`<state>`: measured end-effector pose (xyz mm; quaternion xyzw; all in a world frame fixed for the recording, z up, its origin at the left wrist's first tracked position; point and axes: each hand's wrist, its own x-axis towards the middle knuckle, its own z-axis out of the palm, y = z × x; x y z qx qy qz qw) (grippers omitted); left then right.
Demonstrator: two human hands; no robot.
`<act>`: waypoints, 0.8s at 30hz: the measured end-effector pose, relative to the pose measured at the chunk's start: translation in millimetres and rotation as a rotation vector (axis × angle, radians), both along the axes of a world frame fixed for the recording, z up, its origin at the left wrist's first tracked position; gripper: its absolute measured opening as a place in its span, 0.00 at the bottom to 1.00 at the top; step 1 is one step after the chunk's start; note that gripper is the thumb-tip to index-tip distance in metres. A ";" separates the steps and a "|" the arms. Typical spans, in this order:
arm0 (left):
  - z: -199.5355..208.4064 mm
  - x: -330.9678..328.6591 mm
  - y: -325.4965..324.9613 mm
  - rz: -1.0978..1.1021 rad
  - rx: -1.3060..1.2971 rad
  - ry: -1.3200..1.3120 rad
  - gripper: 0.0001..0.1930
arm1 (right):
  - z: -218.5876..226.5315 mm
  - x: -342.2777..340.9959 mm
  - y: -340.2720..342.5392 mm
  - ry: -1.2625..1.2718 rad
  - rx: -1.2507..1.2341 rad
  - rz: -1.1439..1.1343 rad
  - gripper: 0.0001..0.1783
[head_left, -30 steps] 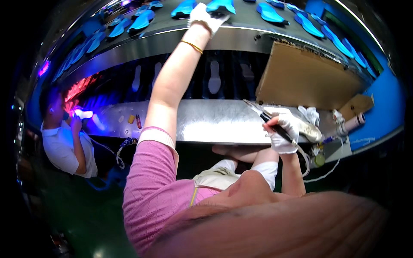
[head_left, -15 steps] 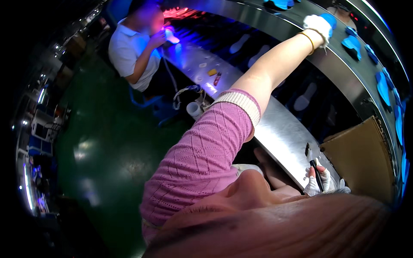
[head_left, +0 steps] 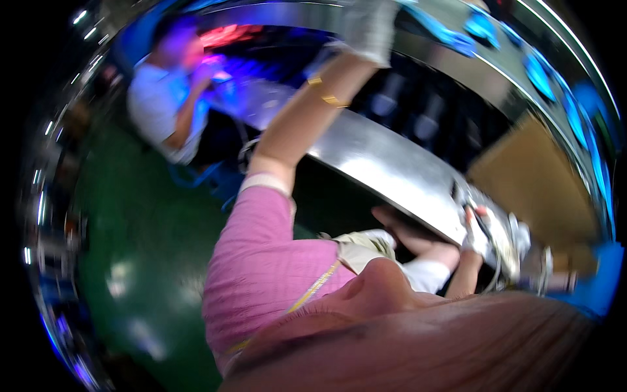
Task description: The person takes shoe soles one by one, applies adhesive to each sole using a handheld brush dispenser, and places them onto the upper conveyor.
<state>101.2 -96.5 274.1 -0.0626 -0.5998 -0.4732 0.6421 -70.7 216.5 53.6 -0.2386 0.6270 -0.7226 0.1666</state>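
My left hand (head_left: 369, 31), in a white glove, reaches to the top edge at the far belt. Motion smears it and its fingers are hidden. Just right of it lies a long blue shoe-shaped piece (head_left: 445, 36); whether the hand touches it cannot be made out. More blue pieces (head_left: 482, 27) rest along the curved grey belt. My right hand (head_left: 482, 236), in a white glove with bare fingertips, is closed around a brush (head_left: 461, 191) over the right end of the metal table (head_left: 385, 157), its bristle end pointing away.
A brown cardboard box (head_left: 532, 176) stands beyond my right hand, with a blue bin (head_left: 610, 277) beside it. Pale sole-shaped pieces (head_left: 428, 117) show in the dark gap under the belt. A seated person (head_left: 163, 98) works at far left under purple light. Green floor (head_left: 144, 261) lies left.
My left arm has swung left and drawn back from the blue pieces on the belt. The whole view has shifted. My right hand still holds the brush.
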 end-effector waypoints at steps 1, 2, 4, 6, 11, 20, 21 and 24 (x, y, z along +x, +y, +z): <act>1.1 9.6 8.4 -0.030 0.177 0.059 0.16 | 12.6 14.9 -1.2 0.038 -0.023 -0.070 0.10; -1.6 22.1 9.0 -0.036 0.362 0.096 0.15 | 10.8 14.5 -1.9 0.119 0.047 -0.026 0.09; -22.4 33.9 -24.8 -0.690 0.169 0.137 0.17 | 23.8 33.6 -12.3 -0.151 -0.152 0.104 0.09; -46.7 15.0 -11.1 -0.996 0.434 -0.110 0.21 | 23.1 36.9 -8.3 -0.279 -0.289 0.087 0.10; -164.8 -21.5 33.0 -1.535 0.867 -0.482 0.24 | 40.3 41.7 -2.5 -0.480 -0.269 0.093 0.11; -213.6 13.9 114.9 -1.486 1.273 -0.534 0.45 | 35.7 49.3 -16.4 -0.260 -0.178 0.151 0.12; -213.0 8.4 120.6 -1.460 1.324 -0.443 0.46 | 39.3 51.2 -20.5 -0.225 -0.170 0.134 0.12; -218.3 -10.3 130.9 -1.428 1.296 -0.295 0.46 | 39.7 47.7 -32.4 -0.158 -0.156 0.133 0.13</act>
